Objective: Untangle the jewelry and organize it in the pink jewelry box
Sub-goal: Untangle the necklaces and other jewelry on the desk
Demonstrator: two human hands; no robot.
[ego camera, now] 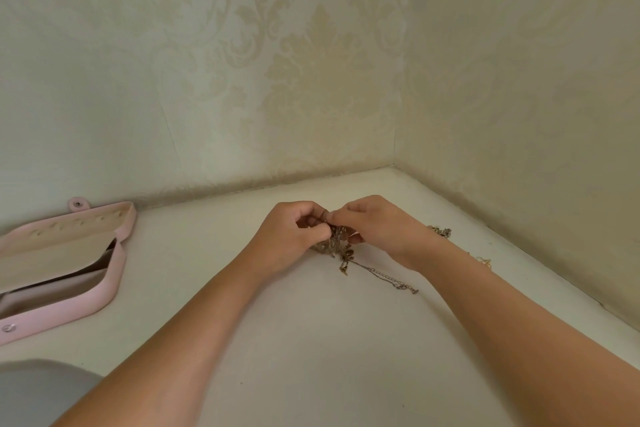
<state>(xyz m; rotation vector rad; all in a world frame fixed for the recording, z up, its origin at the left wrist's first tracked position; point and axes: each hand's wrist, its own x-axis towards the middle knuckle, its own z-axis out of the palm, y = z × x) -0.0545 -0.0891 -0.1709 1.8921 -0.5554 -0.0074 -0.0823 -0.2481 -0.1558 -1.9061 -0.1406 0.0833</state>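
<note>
A tangled clump of dull bronze metal chains [337,243] is resting mid-way across the white tabletop [311,340], with both hands working at it. The left hand [291,236] and right hand [377,225] are each pinching strands at the knot's top. One thin clasp-ended chain tail [388,277] is trailing free. The open pink jewelry box with beige lining [114,274] is sitting well apart at left, showing no jewelry. Untangling looks barely begun, with all the sorting remaining.

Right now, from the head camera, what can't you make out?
Tangled jewelry: head view; number of chains unclear, too small, top hidden by the left hand and right hand pinching it.
Pink jewelry box: head view; left end cut off by the frame edge, beige flap covers part of the inside.
Chain beyond the right wrist: head view; partly hidden by that wrist.
</note>
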